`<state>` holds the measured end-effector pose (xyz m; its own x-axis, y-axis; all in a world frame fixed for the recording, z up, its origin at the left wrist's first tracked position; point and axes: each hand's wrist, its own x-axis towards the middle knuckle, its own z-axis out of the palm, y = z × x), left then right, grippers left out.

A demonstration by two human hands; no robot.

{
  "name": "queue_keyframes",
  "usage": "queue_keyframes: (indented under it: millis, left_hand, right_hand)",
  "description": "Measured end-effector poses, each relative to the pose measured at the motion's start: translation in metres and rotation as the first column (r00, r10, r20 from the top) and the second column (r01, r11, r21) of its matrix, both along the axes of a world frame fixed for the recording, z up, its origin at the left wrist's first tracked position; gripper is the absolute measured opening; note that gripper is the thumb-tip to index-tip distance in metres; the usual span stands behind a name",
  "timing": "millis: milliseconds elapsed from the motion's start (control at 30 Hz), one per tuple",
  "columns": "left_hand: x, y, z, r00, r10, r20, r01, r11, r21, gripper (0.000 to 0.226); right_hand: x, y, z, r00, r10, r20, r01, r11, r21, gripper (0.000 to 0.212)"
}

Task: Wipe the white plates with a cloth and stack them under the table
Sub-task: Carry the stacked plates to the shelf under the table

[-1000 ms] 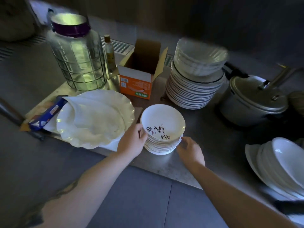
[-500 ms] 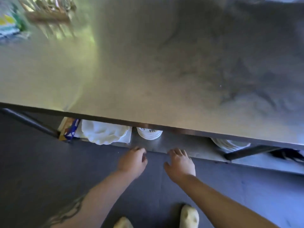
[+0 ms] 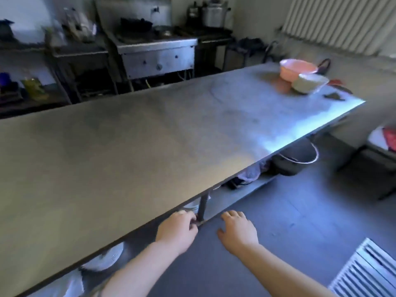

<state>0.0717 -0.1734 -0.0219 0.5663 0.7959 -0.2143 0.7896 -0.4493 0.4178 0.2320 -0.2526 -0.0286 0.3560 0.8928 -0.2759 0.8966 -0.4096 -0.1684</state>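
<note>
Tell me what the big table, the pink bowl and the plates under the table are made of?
The table looks like brushed steel: grey and dull, with a soft sheen where the light falls. The pink bowl could be plastic or enamel; it is too blurred to tell. The plates under the table look like glazed white ceramic, smooth and pale, though melamine would look similar.

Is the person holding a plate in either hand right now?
No, the left hand and the right hand both hold nothing in front of the table.

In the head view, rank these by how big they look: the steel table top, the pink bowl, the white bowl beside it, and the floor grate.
1. Steel table top
2. Floor grate, though it is cut off and nearer the camera
3. Pink bowl
4. White bowl, only slightly smaller than the pink one
</note>
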Motion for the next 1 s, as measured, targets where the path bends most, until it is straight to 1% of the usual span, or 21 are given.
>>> queue_keyframes:
  millis: [133,267,400,500,667,767,1000]
  left_hand:
    - [0.131,0.005,0.03,0.988,-0.131,0.085,0.129,0.991,0.036,0.028]
    - [0.255,0.002,0.05,0.965,-0.221,0.142,0.213,0.975,0.069,0.027]
    - [0.349,0.006,0.077,0.936,-0.283,0.208,0.274,0.959,0.07,0.028]
    - [0.409,0.022,0.09,0.919,-0.325,0.223,0.312,0.946,0.093,0.027]
    - [0.512,0.072,0.097,0.884,-0.401,0.241,0.379,0.916,0.132,0.025]
    - [0.569,0.108,0.1,0.869,-0.425,0.255,0.4,0.905,0.146,0.023]
    - [0.685,0.169,0.101,0.856,-0.467,0.223,0.438,0.883,0.169,0.024]
  right_hand:
    - [0.122,-0.035,0.035,0.976,-0.215,0.039,0.212,0.975,0.066,0.036]
    - [0.228,-0.069,0.063,0.912,-0.405,0.061,0.397,0.911,0.116,0.035]
    - [0.306,-0.083,0.089,0.847,-0.529,0.055,0.518,0.843,0.146,0.036]
    - [0.354,-0.072,0.101,0.819,-0.569,0.069,0.552,0.816,0.174,0.034]
    - [0.44,-0.028,0.113,0.783,-0.615,0.094,0.591,0.783,0.194,0.034]
    - [0.487,0.0,0.12,0.755,-0.651,0.085,0.623,0.751,0.218,0.035]
    - [0.594,0.05,0.126,0.712,-0.7,0.045,0.672,0.7,0.242,0.034]
